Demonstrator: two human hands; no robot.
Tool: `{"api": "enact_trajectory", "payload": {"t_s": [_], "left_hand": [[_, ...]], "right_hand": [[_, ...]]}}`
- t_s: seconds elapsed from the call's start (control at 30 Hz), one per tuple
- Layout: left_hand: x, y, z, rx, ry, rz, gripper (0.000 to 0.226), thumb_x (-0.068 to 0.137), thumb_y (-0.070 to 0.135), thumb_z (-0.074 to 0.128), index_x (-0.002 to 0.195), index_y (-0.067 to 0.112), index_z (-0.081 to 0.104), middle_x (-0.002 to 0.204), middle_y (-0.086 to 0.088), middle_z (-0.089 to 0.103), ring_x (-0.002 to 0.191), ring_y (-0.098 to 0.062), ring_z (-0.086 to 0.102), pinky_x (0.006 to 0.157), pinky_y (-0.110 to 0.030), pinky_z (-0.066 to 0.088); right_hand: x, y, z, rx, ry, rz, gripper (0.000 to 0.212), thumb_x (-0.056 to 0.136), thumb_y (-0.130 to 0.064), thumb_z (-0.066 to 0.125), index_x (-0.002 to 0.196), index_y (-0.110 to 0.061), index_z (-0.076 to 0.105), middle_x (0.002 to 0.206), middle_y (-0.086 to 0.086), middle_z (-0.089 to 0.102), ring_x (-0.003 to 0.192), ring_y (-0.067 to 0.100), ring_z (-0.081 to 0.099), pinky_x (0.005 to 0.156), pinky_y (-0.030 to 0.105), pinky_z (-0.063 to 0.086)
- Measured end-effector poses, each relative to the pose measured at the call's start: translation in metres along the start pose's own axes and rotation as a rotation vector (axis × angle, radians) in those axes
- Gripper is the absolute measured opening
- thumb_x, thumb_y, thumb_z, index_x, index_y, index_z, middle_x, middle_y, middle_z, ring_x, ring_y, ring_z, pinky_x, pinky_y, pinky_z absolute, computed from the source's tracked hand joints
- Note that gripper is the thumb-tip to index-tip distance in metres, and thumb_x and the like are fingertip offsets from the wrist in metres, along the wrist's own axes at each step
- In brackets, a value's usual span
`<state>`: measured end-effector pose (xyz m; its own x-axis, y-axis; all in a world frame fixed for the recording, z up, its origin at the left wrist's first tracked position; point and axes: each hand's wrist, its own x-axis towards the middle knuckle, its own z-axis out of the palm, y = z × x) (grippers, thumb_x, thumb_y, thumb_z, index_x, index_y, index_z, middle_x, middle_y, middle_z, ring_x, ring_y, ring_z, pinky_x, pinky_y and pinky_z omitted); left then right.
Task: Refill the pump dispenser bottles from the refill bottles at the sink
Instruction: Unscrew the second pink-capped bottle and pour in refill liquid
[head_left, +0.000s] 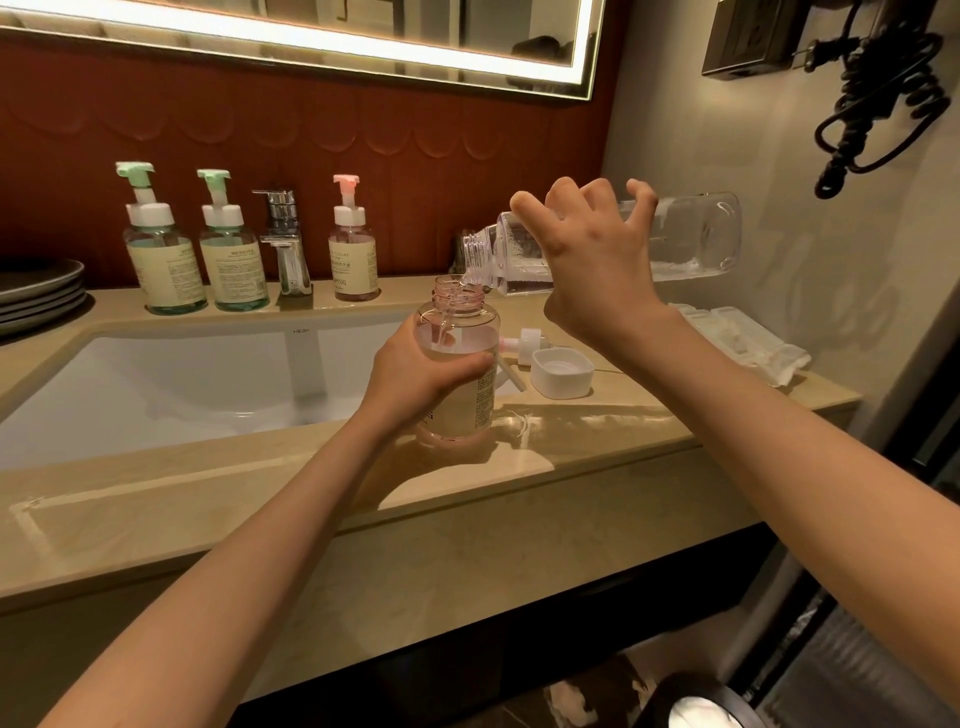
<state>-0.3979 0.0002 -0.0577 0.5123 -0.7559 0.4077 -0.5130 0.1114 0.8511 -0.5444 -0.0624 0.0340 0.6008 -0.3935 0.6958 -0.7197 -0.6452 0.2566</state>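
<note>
Pour underway: refill bottle (693, 234) gripped by right hand (592, 260) fingers (563, 195), tilted into open pink dispenser bottle (460, 400) held by left hand (415, 376), mostly filled. Pump head (525, 343) on bench (571, 462), unrefitted.

Lit-edge mirror (415, 21) up top over dark red scalloped wall panel (260, 135). Beige stone bench (467, 519) w/ white sink (156, 384) set in, chrome tap (283, 244) behind. Pale wall (675, 130) on rt, black coiled cord (883, 88) hanging on it
</note>
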Motion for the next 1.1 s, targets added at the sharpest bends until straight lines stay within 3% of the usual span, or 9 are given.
{"api": "enact_trajectory", "payload": {"t_s": [0.73,0.83,0.93,1.1], "left_hand": [[-0.0008,-0.0002,-0.0003,-0.001,0.004,0.0,0.071,0.069,0.032,0.079,0.13,0.014,0.046,0.125,-0.001,0.056,0.107,-0.013,0.05,0.084,-0.024,0.04],[-0.0007,0.0,-0.0001,-0.002,-0.004,-0.003,0.079,0.063,0.039,0.082,0.13,0.014,0.046,0.126,-0.001,0.056,0.106,-0.012,0.05,0.085,-0.025,0.041],[-0.0022,0.0011,0.0,-0.01,-0.014,-0.007,0.088,0.052,0.05,0.072,0.129,0.017,0.047,0.126,0.0,0.057,0.107,-0.013,0.051,0.086,-0.026,0.042],[-0.002,0.0012,-0.0007,0.01,-0.024,-0.009,0.087,0.057,0.047,0.077,0.131,0.014,0.045,0.129,-0.002,0.055,0.111,-0.015,0.051,0.087,-0.027,0.042]], "right_hand": [[0.0002,-0.0007,-0.0016,-0.008,0.008,-0.005,0.07,0.075,0.005,0.054,0.136,-0.023,0.035,0.128,0.009,0.042,0.121,0.03,0.036,0.108,0.052,0.015],[0.0003,-0.0005,-0.0014,-0.005,0.009,-0.007,0.069,0.076,0.005,0.054,0.136,-0.024,0.035,0.128,0.009,0.042,0.121,0.03,0.036,0.108,0.052,0.015],[0.0005,-0.0007,-0.001,-0.003,0.021,-0.011,0.069,0.075,0.006,0.055,0.135,-0.023,0.037,0.127,0.01,0.043,0.12,0.031,0.037,0.107,0.053,0.016],[0.0013,-0.0006,-0.0023,-0.003,0.018,-0.017,0.069,0.076,0.006,0.054,0.136,-0.024,0.036,0.129,0.009,0.042,0.123,0.03,0.036,0.108,0.052,0.014]]}}
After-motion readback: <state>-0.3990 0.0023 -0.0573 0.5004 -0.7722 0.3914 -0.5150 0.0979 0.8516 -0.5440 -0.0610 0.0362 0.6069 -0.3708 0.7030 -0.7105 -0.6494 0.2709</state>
